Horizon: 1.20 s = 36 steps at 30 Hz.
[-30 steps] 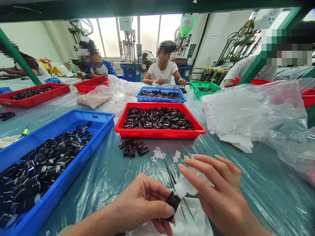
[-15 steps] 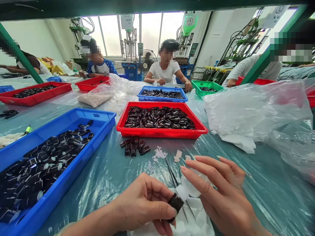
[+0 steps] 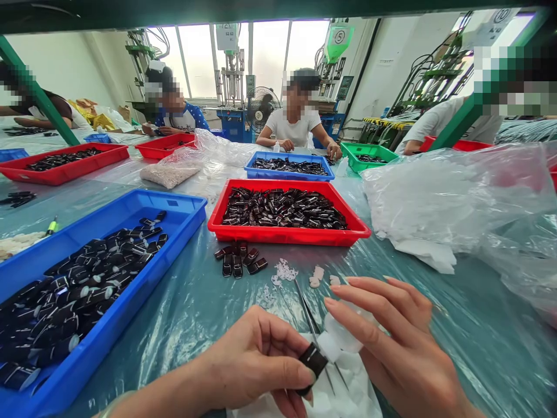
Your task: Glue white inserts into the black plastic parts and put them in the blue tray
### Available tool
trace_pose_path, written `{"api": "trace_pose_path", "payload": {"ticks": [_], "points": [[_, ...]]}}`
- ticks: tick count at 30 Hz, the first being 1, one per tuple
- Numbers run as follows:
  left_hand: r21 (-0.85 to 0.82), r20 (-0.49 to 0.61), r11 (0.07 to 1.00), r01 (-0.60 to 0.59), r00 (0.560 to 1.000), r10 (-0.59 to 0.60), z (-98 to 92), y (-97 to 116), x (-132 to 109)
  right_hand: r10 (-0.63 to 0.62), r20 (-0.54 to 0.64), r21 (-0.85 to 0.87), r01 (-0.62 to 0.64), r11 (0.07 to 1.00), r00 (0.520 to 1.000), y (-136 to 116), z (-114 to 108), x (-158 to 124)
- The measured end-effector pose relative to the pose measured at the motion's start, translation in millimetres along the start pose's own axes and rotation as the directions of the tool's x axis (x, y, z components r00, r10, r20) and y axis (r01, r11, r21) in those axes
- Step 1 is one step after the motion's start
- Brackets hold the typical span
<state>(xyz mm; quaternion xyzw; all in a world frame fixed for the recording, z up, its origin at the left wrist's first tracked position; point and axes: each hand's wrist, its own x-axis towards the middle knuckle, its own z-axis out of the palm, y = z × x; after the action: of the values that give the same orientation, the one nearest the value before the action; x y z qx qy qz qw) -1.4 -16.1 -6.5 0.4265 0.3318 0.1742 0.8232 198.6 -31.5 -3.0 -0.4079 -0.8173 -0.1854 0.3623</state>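
Note:
My left hand [image 3: 256, 363] is closed on a small black plastic part [image 3: 312, 363], pinched between thumb and fingers low in the middle. My right hand [image 3: 391, 342] presses a white translucent piece [image 3: 337, 342] against the part's end, its fingers stretched over it. Under both hands lies a white cloth [image 3: 343, 395], and thin metal tweezers [image 3: 307, 310] rest on the table just beyond.
A blue tray [image 3: 130, 203] of black parts sits at left, a red tray [image 3: 287, 235] of them ahead. Several loose black parts [image 3: 237, 261] and white bits [image 3: 285, 271] lie before it. Clear plastic bags [image 3: 452, 197] fill the right. Other people sit across the table with more trays.
The black part has tilted slightly and my hands have shifted a little to the right. The white piece sits closer against the part.

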Motion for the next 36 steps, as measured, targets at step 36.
{"api": "trace_pose_path", "payload": {"ticks": [36], "points": [[0.008, 0.043, 0.999, 0.043, 0.998, -0.043, -3.6, -6, 2, -0.052, 0.03, 0.063, 0.05, 0.997, 0.998, 1, -2, -11]]}}
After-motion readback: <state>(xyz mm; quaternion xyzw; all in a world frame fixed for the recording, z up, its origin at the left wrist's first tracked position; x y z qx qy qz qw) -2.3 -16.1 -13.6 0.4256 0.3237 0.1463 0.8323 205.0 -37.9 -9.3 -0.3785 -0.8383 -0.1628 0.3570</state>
